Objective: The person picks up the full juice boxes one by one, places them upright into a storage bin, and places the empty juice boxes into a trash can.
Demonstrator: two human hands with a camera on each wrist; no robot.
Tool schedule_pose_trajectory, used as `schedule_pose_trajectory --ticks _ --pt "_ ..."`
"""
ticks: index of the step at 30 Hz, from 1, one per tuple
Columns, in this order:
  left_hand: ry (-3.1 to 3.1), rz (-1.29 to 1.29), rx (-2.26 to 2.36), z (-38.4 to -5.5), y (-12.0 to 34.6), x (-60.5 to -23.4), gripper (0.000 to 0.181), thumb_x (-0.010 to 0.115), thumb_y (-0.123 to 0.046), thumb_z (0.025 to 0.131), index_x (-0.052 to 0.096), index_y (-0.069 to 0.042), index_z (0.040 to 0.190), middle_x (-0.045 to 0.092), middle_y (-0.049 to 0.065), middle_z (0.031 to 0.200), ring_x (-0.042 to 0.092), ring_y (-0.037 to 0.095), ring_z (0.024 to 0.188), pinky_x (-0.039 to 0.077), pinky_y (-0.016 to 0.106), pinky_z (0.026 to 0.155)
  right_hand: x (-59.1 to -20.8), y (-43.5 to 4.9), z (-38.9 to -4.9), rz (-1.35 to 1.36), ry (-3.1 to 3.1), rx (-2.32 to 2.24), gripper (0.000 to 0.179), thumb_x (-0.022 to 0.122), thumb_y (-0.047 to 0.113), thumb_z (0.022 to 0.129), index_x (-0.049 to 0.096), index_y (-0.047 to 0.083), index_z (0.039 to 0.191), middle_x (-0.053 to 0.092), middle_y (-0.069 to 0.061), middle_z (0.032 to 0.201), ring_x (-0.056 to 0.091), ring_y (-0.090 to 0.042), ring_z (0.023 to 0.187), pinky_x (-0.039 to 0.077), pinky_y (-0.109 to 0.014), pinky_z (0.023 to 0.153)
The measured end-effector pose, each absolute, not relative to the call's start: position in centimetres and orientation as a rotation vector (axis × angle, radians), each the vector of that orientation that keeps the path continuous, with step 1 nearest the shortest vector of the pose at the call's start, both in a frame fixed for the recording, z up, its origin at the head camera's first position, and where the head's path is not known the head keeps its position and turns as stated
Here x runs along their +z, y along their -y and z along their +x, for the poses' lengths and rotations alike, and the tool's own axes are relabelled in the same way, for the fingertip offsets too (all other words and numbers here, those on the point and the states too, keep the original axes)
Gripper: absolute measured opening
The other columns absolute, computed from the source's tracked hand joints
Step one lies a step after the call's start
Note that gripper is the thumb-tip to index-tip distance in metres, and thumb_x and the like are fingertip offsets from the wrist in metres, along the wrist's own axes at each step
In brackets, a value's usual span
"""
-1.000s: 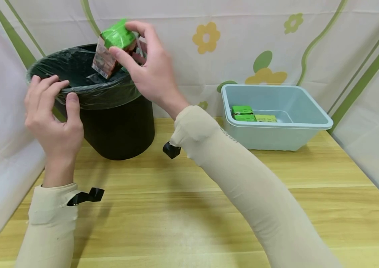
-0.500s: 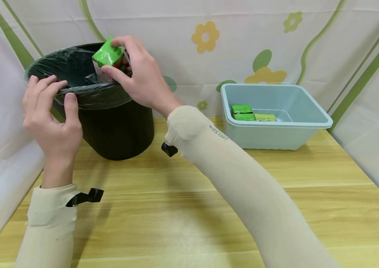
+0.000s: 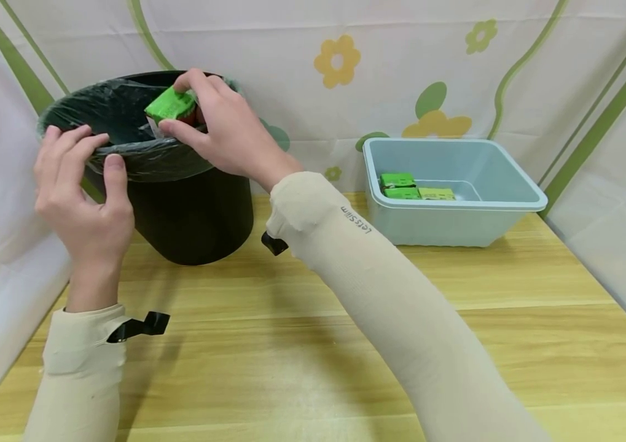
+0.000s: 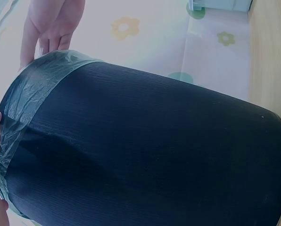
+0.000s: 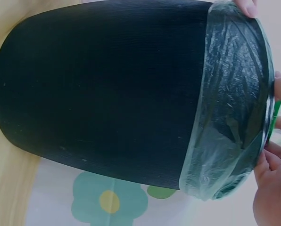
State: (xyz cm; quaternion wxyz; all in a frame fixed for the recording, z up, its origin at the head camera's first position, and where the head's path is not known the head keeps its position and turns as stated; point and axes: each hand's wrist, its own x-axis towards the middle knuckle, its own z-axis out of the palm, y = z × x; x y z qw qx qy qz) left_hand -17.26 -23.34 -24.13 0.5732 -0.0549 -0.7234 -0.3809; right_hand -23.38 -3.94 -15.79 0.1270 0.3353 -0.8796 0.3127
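In the head view a black trash can (image 3: 196, 215) stands at the back left, lined with a dark green plastic bag (image 3: 152, 162) folded over its rim. My left hand (image 3: 83, 202) grips the near left of the rim, fingertips over the edge and thumb on the outside. My right hand (image 3: 224, 126) holds a drink carton (image 3: 171, 105) with a green top between thumb and fingers. The carton is tilted inside the can's mouth, its lower part hidden by the rim. The right wrist view shows a sliver of green (image 5: 276, 113) beside the right fingers.
To the right on the wooden table (image 3: 313, 344) stands a light blue plastic basin (image 3: 445, 227). Several small cartons lie in it, including green ones (image 3: 397, 180) and a yellow one (image 3: 437, 194). Behind hangs a white flower-patterned curtain (image 3: 290, 49).
My right hand has moved down and left, lowering the carton from above the rim into the trash can's mouth. The left hand stays on the rim.
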Motion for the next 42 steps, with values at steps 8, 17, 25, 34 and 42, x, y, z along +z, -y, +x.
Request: schedule_pose_trajectory --ticks 8,17,25,34,42 --pt "1.713 -0.127 -0.882 -17.3 23.5 -24.1 0.044 0.063 -0.036 0.096 0.080 -0.003 0.118 0.075 0.006 0.135 0.052 0.009 0.147 0.029 0.029 0.130 -15.4 3.9 -23.4 0.934 2.614 0.815 0.058 0.060 0.052 0.105 0.047 0.020 0.151 0.057 0.001 0.133 0.054 -0.006 0.107 0.046 -0.013 0.087" --pt "1.701 -0.130 -0.889 -17.1 23.4 -24.1 0.044 0.063 -0.035 0.095 0.080 -0.001 0.118 0.075 0.007 0.133 0.053 0.009 0.146 0.029 0.030 0.130 -15.4 3.8 -23.2 0.917 2.656 0.767 0.066 0.057 0.058 0.104 0.042 0.022 0.158 0.053 0.003 0.153 0.053 -0.007 0.132 0.043 -0.014 0.108" --pt "1.699 -0.126 -0.890 -17.0 23.1 -24.2 0.043 0.063 -0.035 0.096 0.080 -0.002 0.118 0.075 0.007 0.134 0.052 0.009 0.147 0.030 0.030 0.130 -15.5 3.6 -23.1 0.901 2.660 0.760 0.067 0.057 0.059 0.104 0.042 0.022 0.158 0.050 0.004 0.158 0.049 -0.005 0.141 0.040 -0.015 0.115" --pt "1.702 -0.130 -0.895 -17.1 23.1 -24.2 0.044 0.063 -0.035 0.096 0.080 -0.002 0.119 0.075 0.004 0.135 0.052 0.009 0.147 0.029 0.030 0.130 -16.0 2.4 -22.5 0.982 2.584 0.714 0.063 0.055 0.055 0.106 0.042 0.023 0.159 0.044 0.003 0.163 0.048 -0.006 0.146 0.035 -0.014 0.119" --pt "1.731 -0.104 -0.857 -17.1 23.5 -24.5 0.043 0.063 -0.038 0.097 0.079 -0.012 0.128 0.070 -0.004 0.143 0.049 0.011 0.151 0.027 0.031 0.130 -16.3 -3.9 -23.1 0.898 2.495 0.811 0.068 0.060 0.054 0.105 0.041 0.020 0.161 0.043 0.004 0.166 0.039 -0.006 0.153 0.025 -0.012 0.123"
